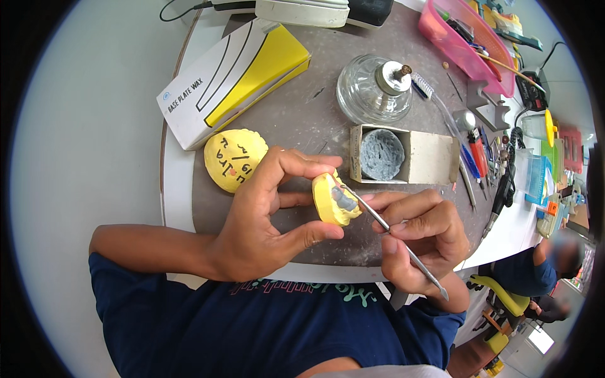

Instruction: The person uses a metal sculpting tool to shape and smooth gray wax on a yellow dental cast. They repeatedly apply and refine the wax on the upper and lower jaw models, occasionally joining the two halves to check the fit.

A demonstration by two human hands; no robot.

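Observation:
My left hand (pixel 261 211) grips a yellow plaster dental cast (pixel 324 203) between thumb and fingers. A patch of grey wax (pixel 343 199) covers part of its toothed side. In my right hand (pixel 425 230) is a slim metal wax carver (pixel 413 257), held like a pen. One end of the carver touches the cast or lies right at it, beside the wax; its leaf-shaped other end points down to the right. Just beyond my hands, a small open box (pixel 435 157) contains a round block of grey wax (pixel 382 154). A second yellow cast (pixel 228 160), with handwriting on it, lies left of my left hand.
A glass spirit lamp (pixel 372 94) stands behind the small box. At the far left lies a white and yellow carton (pixel 233 82). A pink basket (pixel 435 31) of tools sits at the far right, with several pens and hand tools nearer. People (pixel 523 268) sit beyond the right side.

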